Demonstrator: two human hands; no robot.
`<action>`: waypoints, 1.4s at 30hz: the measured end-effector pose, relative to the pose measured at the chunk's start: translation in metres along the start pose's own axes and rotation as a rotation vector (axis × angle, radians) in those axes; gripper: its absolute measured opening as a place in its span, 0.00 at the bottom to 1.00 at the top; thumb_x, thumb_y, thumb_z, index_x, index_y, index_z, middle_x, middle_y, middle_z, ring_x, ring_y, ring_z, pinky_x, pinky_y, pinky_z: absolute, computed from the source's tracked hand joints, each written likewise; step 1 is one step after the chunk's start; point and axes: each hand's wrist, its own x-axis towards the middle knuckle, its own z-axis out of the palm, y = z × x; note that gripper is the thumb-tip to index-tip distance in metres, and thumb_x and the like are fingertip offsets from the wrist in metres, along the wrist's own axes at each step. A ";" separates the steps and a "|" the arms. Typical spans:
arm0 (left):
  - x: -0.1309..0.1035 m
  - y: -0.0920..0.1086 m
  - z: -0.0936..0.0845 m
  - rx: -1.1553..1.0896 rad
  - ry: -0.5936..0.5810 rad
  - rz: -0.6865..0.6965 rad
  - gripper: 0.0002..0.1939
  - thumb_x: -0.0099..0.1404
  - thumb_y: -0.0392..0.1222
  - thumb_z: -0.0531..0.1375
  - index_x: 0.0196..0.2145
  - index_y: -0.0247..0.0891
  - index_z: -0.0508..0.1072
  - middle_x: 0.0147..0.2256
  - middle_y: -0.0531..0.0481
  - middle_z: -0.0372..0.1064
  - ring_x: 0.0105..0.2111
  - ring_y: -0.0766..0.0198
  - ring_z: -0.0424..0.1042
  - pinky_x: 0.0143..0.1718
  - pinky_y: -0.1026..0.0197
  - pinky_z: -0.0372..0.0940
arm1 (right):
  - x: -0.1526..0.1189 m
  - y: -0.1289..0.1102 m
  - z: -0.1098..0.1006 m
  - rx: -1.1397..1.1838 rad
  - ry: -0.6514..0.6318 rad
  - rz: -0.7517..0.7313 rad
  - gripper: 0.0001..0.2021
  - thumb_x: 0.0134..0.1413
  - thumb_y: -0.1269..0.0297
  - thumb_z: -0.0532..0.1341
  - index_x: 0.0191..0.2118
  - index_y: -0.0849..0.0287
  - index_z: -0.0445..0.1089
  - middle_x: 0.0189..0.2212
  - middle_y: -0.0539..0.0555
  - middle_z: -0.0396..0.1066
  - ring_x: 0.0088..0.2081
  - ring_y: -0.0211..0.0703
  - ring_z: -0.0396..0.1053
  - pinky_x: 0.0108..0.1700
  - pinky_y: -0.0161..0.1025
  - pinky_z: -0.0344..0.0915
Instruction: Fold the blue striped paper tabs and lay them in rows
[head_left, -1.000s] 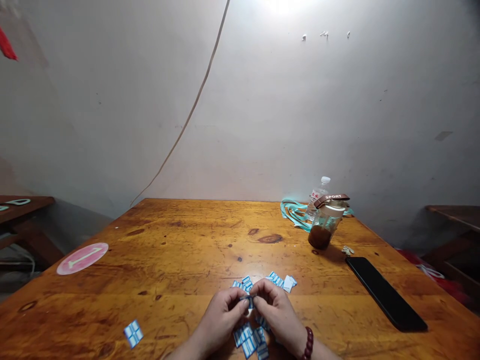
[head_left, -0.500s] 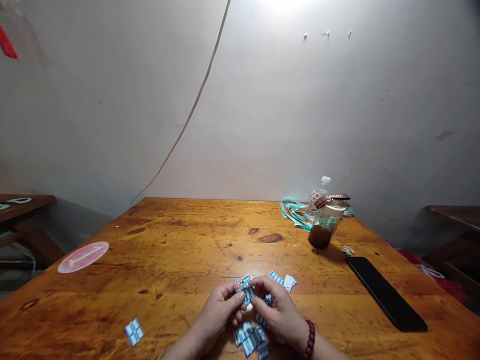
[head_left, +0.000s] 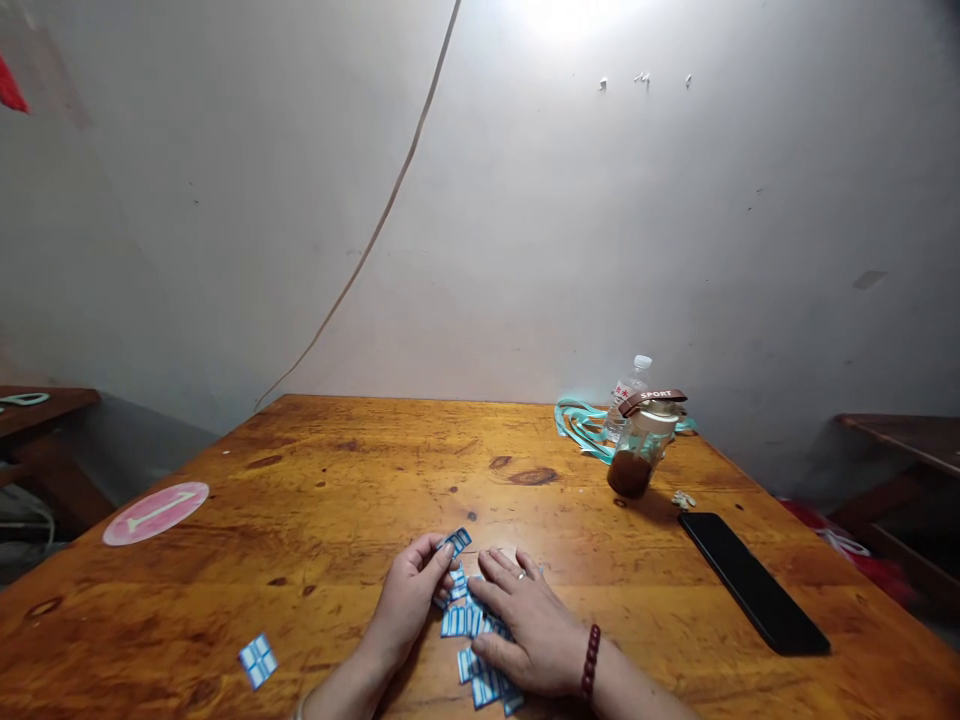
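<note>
Between the thumb and fingers of my left hand is a small blue-and-white card, raised a little at the far side of a pile. My right hand lies palm down with its fingers spread over the pile of blue-and-white cards, hiding part of it. A ring and a dark red bead bracelet are on that hand and wrist. Another blue-and-white card lies apart on the wooden table, to the left.
A black phone lies at the right. Behind it stand a cup with brown liquid and a clear bottle, beside turquoise straps. A pink disc is at the left edge.
My hands have moved apart. My left hand has shifted left with a card in it. My right hand has let go of the card and flattened over the pile. The view has shifted slightly.
</note>
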 end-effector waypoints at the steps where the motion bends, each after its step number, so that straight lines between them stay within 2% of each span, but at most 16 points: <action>1: 0.000 -0.001 -0.001 -0.002 -0.001 -0.004 0.13 0.53 0.49 0.58 0.27 0.35 0.67 0.21 0.55 0.64 0.18 0.72 0.60 0.20 0.70 0.56 | -0.002 -0.004 -0.001 0.019 0.011 -0.028 0.20 0.48 0.55 0.56 0.48 0.52 0.61 0.50 0.55 0.60 0.53 0.49 0.52 0.54 0.49 0.41; 3: 0.000 -0.002 -0.002 -0.012 -0.001 -0.014 0.13 0.53 0.49 0.58 0.27 0.35 0.66 0.21 0.55 0.64 0.17 0.73 0.59 0.19 0.71 0.55 | -0.005 -0.010 0.000 0.073 0.035 -0.086 0.14 0.47 0.56 0.57 0.40 0.55 0.67 0.41 0.53 0.66 0.46 0.45 0.60 0.52 0.44 0.47; 5: 0.000 -0.003 -0.003 -0.007 0.014 -0.003 0.14 0.53 0.50 0.58 0.27 0.35 0.66 0.20 0.55 0.63 0.17 0.72 0.59 0.19 0.70 0.55 | -0.006 -0.012 0.004 0.164 0.032 -0.123 0.09 0.48 0.58 0.57 0.32 0.57 0.70 0.31 0.51 0.68 0.38 0.41 0.64 0.46 0.37 0.54; 7: 0.000 -0.001 -0.003 0.044 0.038 0.049 0.14 0.52 0.50 0.58 0.26 0.35 0.68 0.21 0.55 0.64 0.19 0.70 0.61 0.21 0.69 0.56 | -0.005 -0.011 0.008 0.284 0.065 -0.086 0.11 0.52 0.60 0.53 0.27 0.57 0.70 0.25 0.50 0.68 0.32 0.38 0.65 0.39 0.33 0.58; 10: 0.001 0.003 -0.002 0.157 0.036 0.151 0.12 0.53 0.48 0.58 0.29 0.35 0.71 0.27 0.51 0.69 0.29 0.64 0.66 0.31 0.66 0.60 | 0.000 0.002 0.013 0.467 0.322 0.130 0.15 0.55 0.58 0.50 0.26 0.58 0.69 0.30 0.53 0.68 0.33 0.39 0.65 0.39 0.34 0.59; 12: -0.001 0.006 0.001 0.221 -0.019 0.175 0.11 0.54 0.46 0.58 0.31 0.36 0.72 0.33 0.48 0.70 0.36 0.60 0.66 0.38 0.64 0.59 | 0.004 0.015 0.015 0.602 0.491 0.280 0.16 0.53 0.55 0.51 0.27 0.59 0.68 0.35 0.55 0.67 0.37 0.41 0.65 0.40 0.36 0.61; 13: -0.002 0.007 0.003 0.250 -0.063 0.174 0.11 0.55 0.45 0.57 0.31 0.36 0.72 0.34 0.47 0.70 0.37 0.59 0.65 0.40 0.63 0.58 | 0.006 0.020 0.016 0.681 0.523 0.333 0.16 0.53 0.53 0.51 0.27 0.60 0.68 0.35 0.55 0.66 0.36 0.41 0.65 0.38 0.36 0.62; 16: -0.009 0.006 0.009 0.293 -0.186 0.145 0.10 0.57 0.43 0.55 0.30 0.35 0.72 0.30 0.48 0.69 0.33 0.61 0.65 0.37 0.63 0.59 | 0.008 0.027 0.023 0.863 0.484 0.427 0.17 0.52 0.51 0.51 0.27 0.61 0.65 0.28 0.52 0.64 0.30 0.38 0.65 0.29 0.32 0.62; 18: -0.014 0.005 0.013 0.254 -0.220 0.108 0.09 0.57 0.43 0.55 0.28 0.35 0.71 0.27 0.50 0.67 0.30 0.63 0.65 0.33 0.65 0.59 | 0.007 0.022 0.027 0.875 0.420 0.420 0.18 0.52 0.51 0.51 0.24 0.61 0.63 0.23 0.49 0.62 0.26 0.36 0.64 0.26 0.30 0.60; 22: -0.016 0.002 0.014 0.114 -0.131 0.048 0.10 0.56 0.45 0.56 0.26 0.35 0.69 0.24 0.53 0.64 0.25 0.66 0.62 0.27 0.67 0.57 | 0.005 0.008 0.027 0.866 0.353 0.365 0.18 0.54 0.53 0.49 0.23 0.62 0.64 0.17 0.47 0.60 0.22 0.34 0.62 0.26 0.30 0.58; 26: -0.014 0.004 0.012 0.067 0.001 0.048 0.10 0.56 0.46 0.56 0.26 0.35 0.68 0.22 0.56 0.60 0.23 0.70 0.59 0.24 0.70 0.54 | 0.007 0.008 0.022 0.919 0.461 0.413 0.15 0.51 0.53 0.53 0.28 0.61 0.64 0.22 0.48 0.63 0.24 0.36 0.64 0.26 0.31 0.60; 30: -0.016 0.003 0.014 0.025 -0.032 0.035 0.11 0.56 0.46 0.56 0.26 0.34 0.68 0.20 0.57 0.58 0.19 0.72 0.55 0.20 0.70 0.51 | 0.009 0.005 0.017 0.904 0.493 0.345 0.12 0.49 0.56 0.56 0.33 0.61 0.66 0.29 0.51 0.66 0.31 0.38 0.65 0.32 0.33 0.62; 34: -0.018 0.000 0.017 -0.033 -0.084 0.031 0.11 0.57 0.45 0.56 0.26 0.33 0.69 0.19 0.57 0.59 0.20 0.73 0.56 0.21 0.71 0.51 | 0.010 -0.005 0.012 0.863 0.476 0.304 0.11 0.48 0.59 0.58 0.34 0.61 0.68 0.30 0.52 0.68 0.33 0.39 0.64 0.37 0.35 0.61; 37: -0.020 -0.001 0.018 -0.074 -0.109 0.027 0.11 0.56 0.45 0.57 0.26 0.33 0.69 0.20 0.55 0.61 0.20 0.73 0.58 0.21 0.70 0.53 | 0.011 -0.009 0.011 0.929 0.494 0.349 0.10 0.48 0.60 0.58 0.29 0.62 0.67 0.27 0.51 0.67 0.30 0.37 0.63 0.34 0.33 0.62; 42: -0.025 0.006 0.020 -0.098 -0.139 -0.013 0.11 0.54 0.44 0.60 0.27 0.32 0.70 0.22 0.53 0.64 0.20 0.73 0.61 0.21 0.71 0.55 | 0.011 -0.009 0.013 1.016 0.485 0.447 0.10 0.45 0.59 0.59 0.27 0.62 0.65 0.22 0.48 0.61 0.23 0.34 0.58 0.22 0.30 0.58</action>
